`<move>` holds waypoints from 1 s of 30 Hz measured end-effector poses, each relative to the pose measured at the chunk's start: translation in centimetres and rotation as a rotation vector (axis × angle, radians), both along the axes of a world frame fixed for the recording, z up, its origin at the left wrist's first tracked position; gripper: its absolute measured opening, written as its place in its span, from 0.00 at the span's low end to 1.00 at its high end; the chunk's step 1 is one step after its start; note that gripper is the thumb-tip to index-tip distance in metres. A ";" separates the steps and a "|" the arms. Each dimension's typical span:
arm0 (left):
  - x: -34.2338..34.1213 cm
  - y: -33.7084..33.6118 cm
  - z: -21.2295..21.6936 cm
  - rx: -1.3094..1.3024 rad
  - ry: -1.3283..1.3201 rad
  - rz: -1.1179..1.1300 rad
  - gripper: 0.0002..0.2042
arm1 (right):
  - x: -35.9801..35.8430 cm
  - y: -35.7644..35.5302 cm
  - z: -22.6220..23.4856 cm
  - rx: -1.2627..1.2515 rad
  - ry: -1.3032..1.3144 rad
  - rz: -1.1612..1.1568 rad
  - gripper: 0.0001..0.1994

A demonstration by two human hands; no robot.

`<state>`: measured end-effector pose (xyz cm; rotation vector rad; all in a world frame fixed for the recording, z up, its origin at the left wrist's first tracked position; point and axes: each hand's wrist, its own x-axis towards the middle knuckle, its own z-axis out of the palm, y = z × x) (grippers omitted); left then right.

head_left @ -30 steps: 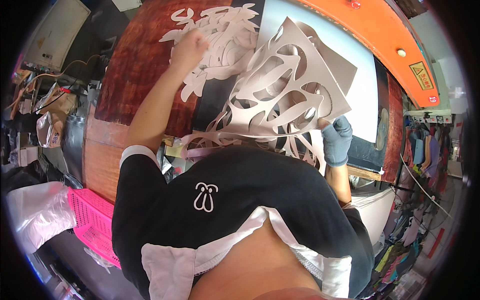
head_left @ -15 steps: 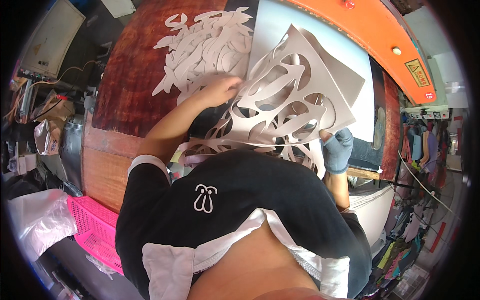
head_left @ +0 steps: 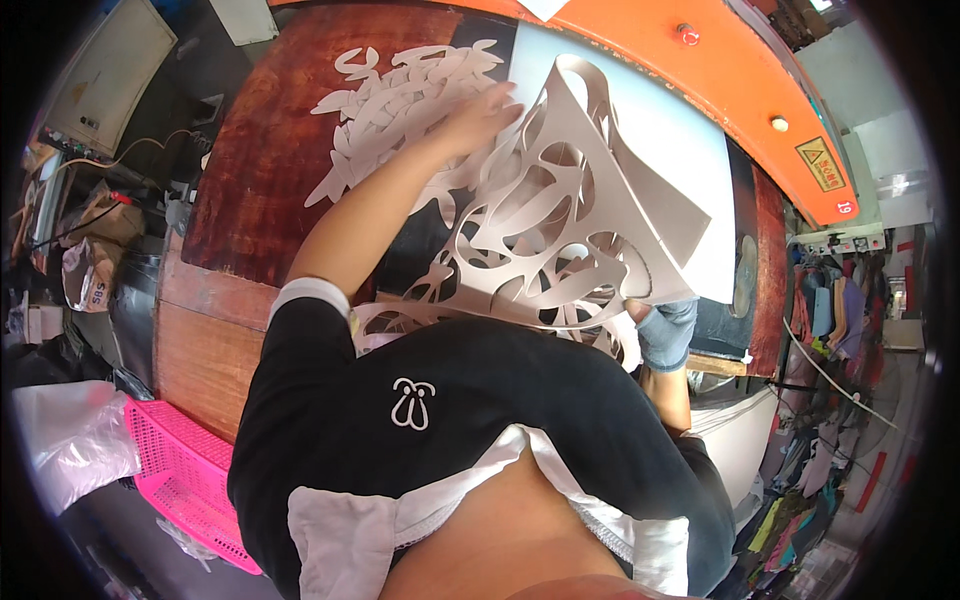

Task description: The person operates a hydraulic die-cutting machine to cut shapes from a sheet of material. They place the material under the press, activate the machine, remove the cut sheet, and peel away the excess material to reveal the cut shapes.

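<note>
A beige sheet with curved holes cut through it (head_left: 670,205) is lifted and bent over the pale work board (head_left: 690,120). My right hand (head_left: 665,332), in a grey-blue glove with bare fingertips, grips its near right corner. My left hand (head_left: 485,120) is bare and stretched out to the far left of the sheet, its fingers extended beside the sheet's edge; whether they touch it I cannot tell. Under and beyond my left forearm lies a heap of beige curved cut-out pieces (head_left: 400,110). Loose cut-out shapes also show within and beneath the sheet.
Across the far side runs an orange machine beam (head_left: 640,45) with a red button (head_left: 688,34). The red-brown tabletop (head_left: 255,160) extends to the left. A pink plastic basket (head_left: 190,480) stands at lower left, near a clear plastic bag (head_left: 85,440). Colourful hanging pieces (head_left: 825,300) are at right.
My left hand has moved farther away and slightly right, its fingers straightening. The sheet has folded upward at its far end. My right hand has shifted slightly nearer with its corner.
</note>
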<state>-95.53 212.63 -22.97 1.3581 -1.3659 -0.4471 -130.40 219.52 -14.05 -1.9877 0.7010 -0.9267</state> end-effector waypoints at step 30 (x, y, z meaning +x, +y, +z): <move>-3.3 -3.6 0.6 0.305 0.836 -0.940 0.33 | -0.2 -1.1 -0.2 0.137 -0.127 0.506 0.08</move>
